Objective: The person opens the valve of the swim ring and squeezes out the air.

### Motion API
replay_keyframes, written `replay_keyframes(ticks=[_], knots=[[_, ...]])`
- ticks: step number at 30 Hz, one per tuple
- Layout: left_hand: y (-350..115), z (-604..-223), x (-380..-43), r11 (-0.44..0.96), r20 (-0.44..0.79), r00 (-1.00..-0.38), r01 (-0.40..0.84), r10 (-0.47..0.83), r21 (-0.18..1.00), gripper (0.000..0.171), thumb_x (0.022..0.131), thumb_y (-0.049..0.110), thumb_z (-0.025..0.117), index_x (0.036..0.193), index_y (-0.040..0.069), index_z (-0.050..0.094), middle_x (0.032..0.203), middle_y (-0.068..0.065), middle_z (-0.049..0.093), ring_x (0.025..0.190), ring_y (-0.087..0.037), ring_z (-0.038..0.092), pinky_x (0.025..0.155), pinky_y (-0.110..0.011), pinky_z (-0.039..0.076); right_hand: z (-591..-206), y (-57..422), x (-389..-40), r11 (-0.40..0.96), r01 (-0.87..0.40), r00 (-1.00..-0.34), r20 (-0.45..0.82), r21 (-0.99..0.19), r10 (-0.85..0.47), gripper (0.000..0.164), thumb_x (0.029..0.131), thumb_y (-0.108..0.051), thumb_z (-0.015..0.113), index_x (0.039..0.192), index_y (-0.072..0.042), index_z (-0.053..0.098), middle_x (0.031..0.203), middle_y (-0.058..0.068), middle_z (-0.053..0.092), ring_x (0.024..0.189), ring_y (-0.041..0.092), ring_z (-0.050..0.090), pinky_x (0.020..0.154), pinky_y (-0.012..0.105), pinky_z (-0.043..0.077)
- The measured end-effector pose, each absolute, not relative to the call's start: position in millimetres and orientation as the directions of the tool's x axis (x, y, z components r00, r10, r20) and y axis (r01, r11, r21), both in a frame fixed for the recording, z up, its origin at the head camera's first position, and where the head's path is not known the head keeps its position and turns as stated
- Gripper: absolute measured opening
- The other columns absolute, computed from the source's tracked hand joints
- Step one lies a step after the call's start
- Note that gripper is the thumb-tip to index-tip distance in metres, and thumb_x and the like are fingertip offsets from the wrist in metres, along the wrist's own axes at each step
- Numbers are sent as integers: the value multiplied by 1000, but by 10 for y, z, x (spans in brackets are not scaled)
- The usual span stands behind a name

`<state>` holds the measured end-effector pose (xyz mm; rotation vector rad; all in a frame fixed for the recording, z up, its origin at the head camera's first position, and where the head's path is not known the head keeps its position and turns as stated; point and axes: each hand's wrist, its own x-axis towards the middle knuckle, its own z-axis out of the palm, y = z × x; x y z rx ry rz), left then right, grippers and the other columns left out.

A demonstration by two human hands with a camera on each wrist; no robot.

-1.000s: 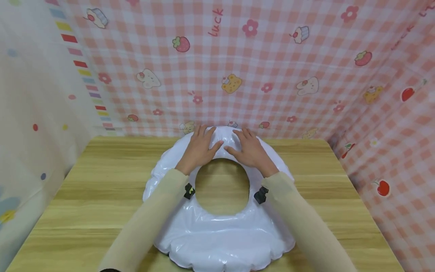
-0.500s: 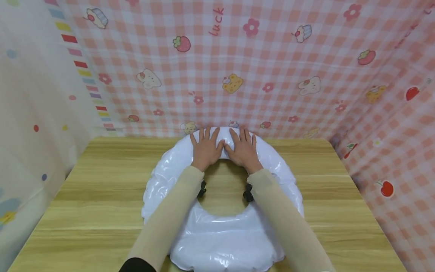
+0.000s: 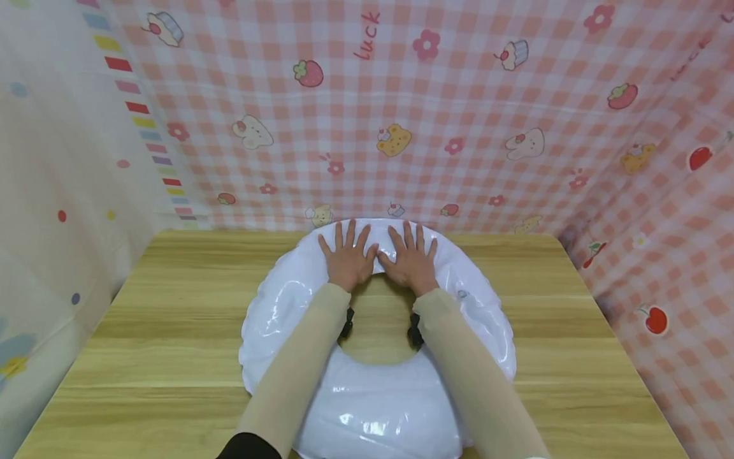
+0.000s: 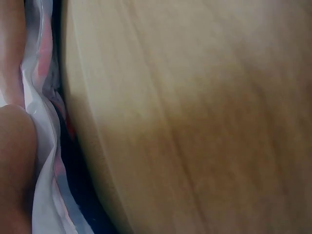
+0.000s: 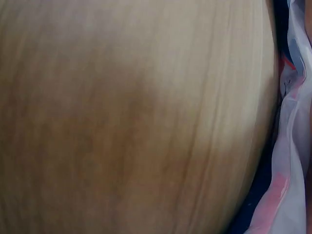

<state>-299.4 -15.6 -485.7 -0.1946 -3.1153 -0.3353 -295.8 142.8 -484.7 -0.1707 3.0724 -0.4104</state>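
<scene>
A glossy white inflatable swim ring lies flat on the wooden table, partly puffed, with creases and a scalloped outer edge. On its far section my left hand presses down, fingers straight and spread. Beside it my right hand presses the same section, its fingers also spread, the two thumbs meeting near the middle. A small clear valve shows on the ring right of my right wrist. In the left wrist view the ring's inner edge runs along the left side; pink patches show on its underside.
The wooden table shows through the ring's hole and around it. A pink checked cloth hangs just behind the ring's far edge. More cloth hangs at the left and right sides.
Both hands have turned to point straighter forward and spread their fingers flat on the ring. The forearms have come closer together, and the ring's far edge has sunk slightly.
</scene>
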Motion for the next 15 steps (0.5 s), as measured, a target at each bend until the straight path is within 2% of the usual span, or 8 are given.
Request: replay_keyframes(ticks=[15], knots=[[-135,-4896,-2956,968,-104,-991,56,84,246,59,110,53,23,165,35,16,175,1,6,162,-32,1,124,-70,-6,-5033,1427,-3008,970,-60,-986,-138,-235,-95,77,101,-70,28,166,-32,11,175,5,1,162,35,-4,124,70,-7]])
